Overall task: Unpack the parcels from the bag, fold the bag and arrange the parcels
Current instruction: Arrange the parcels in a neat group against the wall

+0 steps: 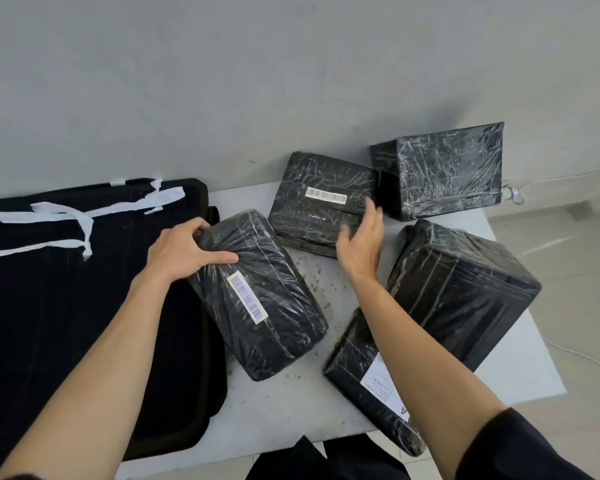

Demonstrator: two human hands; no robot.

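Observation:
Several black parcels wrapped in clear film lie on a white table (pixel 284 407). My left hand (pixel 184 251) grips the far end of a long parcel with a barcode label (pixel 257 299), which leans partly on the black bag (pixel 66 289). The bag lies flat on the left, its white straps (pixel 84 216) on top. My right hand (pixel 361 240) hovers with fingers apart at the right edge of a flat parcel with a barcode (pixel 319 199). A big upright parcel (pixel 440 171) stands at the back right, another big one (pixel 465 289) on the right, and a labelled parcel (pixel 364 382) under my right forearm.
A grey wall rises right behind the table. The table's right edge drops to a pale tiled floor with a white cable (pixel 568 351) and a plug (pixel 511 194). Dark specks dot the table between the parcels.

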